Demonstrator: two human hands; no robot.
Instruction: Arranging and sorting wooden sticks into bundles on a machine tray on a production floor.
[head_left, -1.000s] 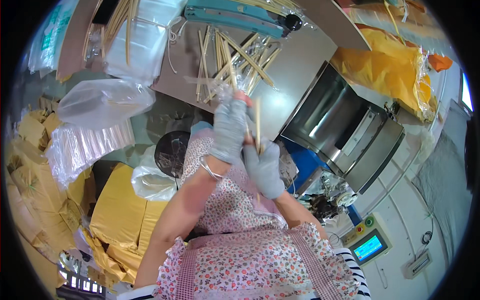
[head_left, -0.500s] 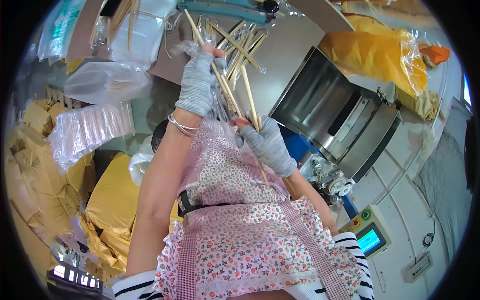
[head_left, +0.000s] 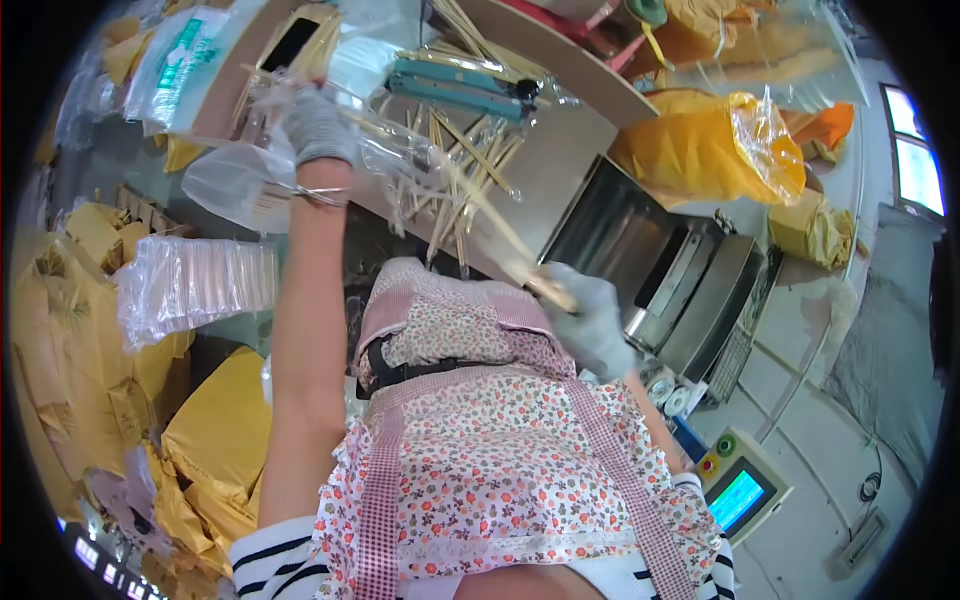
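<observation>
My left hand (head_left: 318,128), in a grey fingerless glove, reaches up and left beside clear plastic film (head_left: 400,150). Its fingers are blurred, and I cannot tell whether they grip the film. Closer to my body on the right, my gloved right hand (head_left: 592,325) is closed around the lower end of pale wooden chopsticks (head_left: 505,240), which slant up and left, smeared by motion. Between the hands, several chopsticks in clear sleeves (head_left: 465,185) lie loosely crossed on the table (head_left: 545,165).
A teal tool (head_left: 460,88) lies behind the loose chopsticks. At the right stands a steel machine (head_left: 640,240) with a control panel (head_left: 735,490). Yellow sacks (head_left: 220,420) and a clear-wrapped bundle (head_left: 200,285) are at the left. Another yellow bag (head_left: 700,150) sits at the back right.
My left hand has moved up and left, away from the chopsticks. My right hand has swung right with chopsticks in it. My view has shifted, showing more of the table's far side.
</observation>
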